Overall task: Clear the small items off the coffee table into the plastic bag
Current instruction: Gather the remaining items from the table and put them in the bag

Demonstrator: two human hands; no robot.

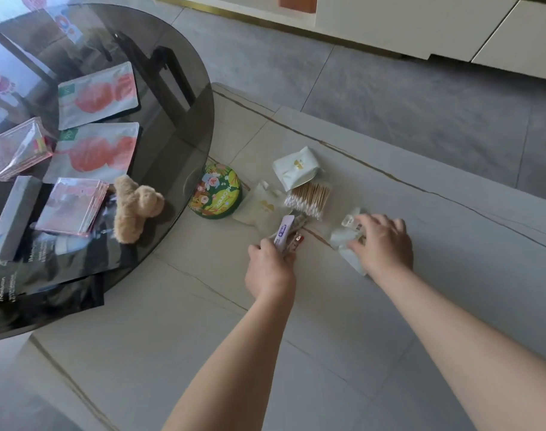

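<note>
Clear bag [347, 241] half hidden under right hand [382, 244]

At the left of the frame we see a round smoked-glass table [184, 126]; on it lie two peach-printed pouches [99, 94], pink sachets [19, 147], a grey box [13, 217], black packets [47, 287] and a tan plush toy [134, 206]; grey floor tiles [405, 98] and a cream cabinet [421, 23] fill the upper right.
</note>
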